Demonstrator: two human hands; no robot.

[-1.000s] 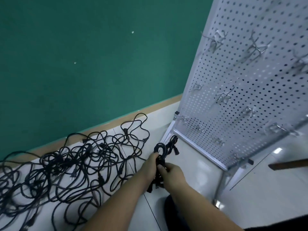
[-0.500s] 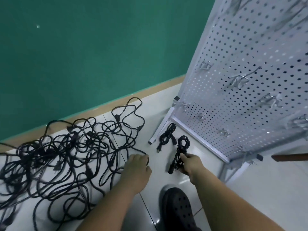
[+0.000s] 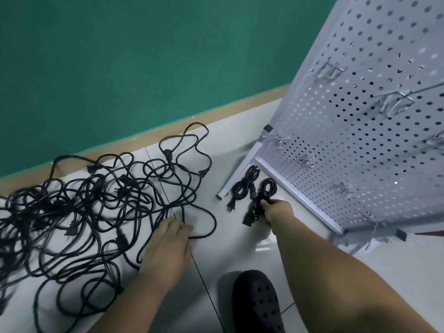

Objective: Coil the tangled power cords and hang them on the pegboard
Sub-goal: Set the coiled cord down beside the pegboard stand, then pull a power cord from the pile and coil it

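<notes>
Tiled floor [image 3: 240, 251]: right hand [image 3: 277, 211] grips coiled cord [image 3: 267, 188], left hand [image 3: 168, 246] touches tangle [image 3: 84, 200].

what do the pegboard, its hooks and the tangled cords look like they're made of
Pegboard: probably painted sheet metal, matte white, with evenly punched round holes. Hooks: bare metal wire, judging by silvery glints. Tangled cords: black rubber or plastic jacket, faintly glossy, lying in soft loops.
</notes>
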